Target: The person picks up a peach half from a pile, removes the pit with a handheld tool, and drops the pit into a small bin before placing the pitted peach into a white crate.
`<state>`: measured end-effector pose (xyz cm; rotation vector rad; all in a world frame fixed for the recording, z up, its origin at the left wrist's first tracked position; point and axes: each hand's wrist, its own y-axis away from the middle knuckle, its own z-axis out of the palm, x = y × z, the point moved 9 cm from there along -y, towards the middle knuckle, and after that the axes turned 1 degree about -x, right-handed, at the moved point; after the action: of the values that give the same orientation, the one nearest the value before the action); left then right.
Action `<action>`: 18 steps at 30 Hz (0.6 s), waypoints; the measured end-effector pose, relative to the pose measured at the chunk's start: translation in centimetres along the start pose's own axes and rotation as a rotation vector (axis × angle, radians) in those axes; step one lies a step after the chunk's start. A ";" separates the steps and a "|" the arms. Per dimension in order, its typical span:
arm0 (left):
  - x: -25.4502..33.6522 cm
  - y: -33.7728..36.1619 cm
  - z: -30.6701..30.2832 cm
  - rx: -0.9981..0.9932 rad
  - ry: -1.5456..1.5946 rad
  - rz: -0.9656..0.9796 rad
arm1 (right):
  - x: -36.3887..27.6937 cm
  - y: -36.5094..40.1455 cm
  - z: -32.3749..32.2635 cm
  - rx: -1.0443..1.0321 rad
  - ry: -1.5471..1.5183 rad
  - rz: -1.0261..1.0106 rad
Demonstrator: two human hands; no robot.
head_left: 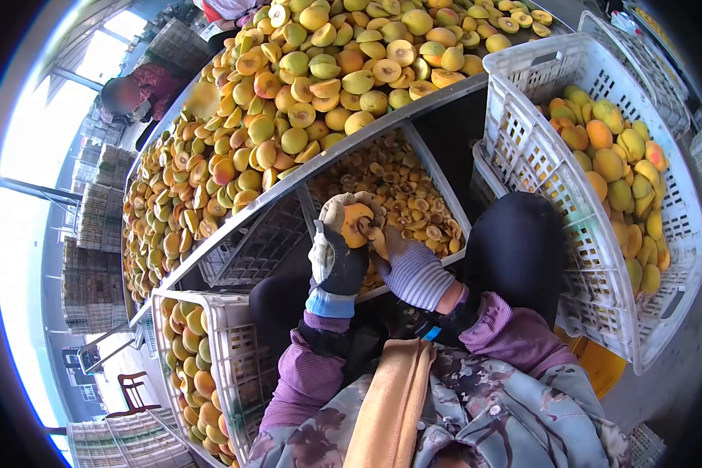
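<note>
My left hand (342, 242), in a worn glove, is closed round a halved peach (357, 225) whose cut face and dark centre show. My right hand (409, 265), in a striped glove, is closed beside it, its fingertips at a small orange-brown piece (378, 242) that touches the fruit. Whether a tool is in the right hand is hidden. Both hands are above the near edge of a crate of pits and scraps (398, 183), which lies below the metal table edge (288, 183).
Halved peaches (296, 109) cover the table ahead. A white crate (558, 187) of whole peaches stands at the right, another crate (238, 366) of peaches at the lower left. A person (144, 90) is at the upper left, near stacked crates (97, 288).
</note>
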<state>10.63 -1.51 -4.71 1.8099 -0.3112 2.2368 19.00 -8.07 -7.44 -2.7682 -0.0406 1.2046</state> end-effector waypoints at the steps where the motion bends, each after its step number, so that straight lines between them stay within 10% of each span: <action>1: -0.7 0.2 0.8 -0.014 0.323 -0.138 | 0.2 0.0 0.1 -0.040 -0.038 0.033; 5: 0.1 0.3 1.4 -0.070 0.231 -0.014 | -1.8 0.1 -2.3 0.108 -0.249 -0.216; 7: 0.9 0.5 1.9 -0.148 0.240 0.051 | -1.5 0.3 -1.8 -0.270 -0.792 0.112; 10: -0.3 1.1 1.5 -0.125 0.246 -0.177 | -1.5 0.4 -3.1 0.143 -0.418 -0.257; 14: 1.5 1.5 1.2 -0.378 -0.222 -0.127 | -0.4 0.9 -1.4 -0.144 0.103 -0.051; 17: 0.8 1.4 -0.8 -0.190 -0.279 -0.116 | -0.7 0.7 -2.2 -0.008 -0.001 -0.021; 18: -0.3 0.9 -1.2 -0.124 0.209 -0.169 | -0.9 0.7 -2.2 -0.007 0.000 -0.025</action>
<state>9.34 -2.02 -5.27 1.4676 -0.2411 2.2110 19.98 -9.03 -5.34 -2.7645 -0.0797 1.2011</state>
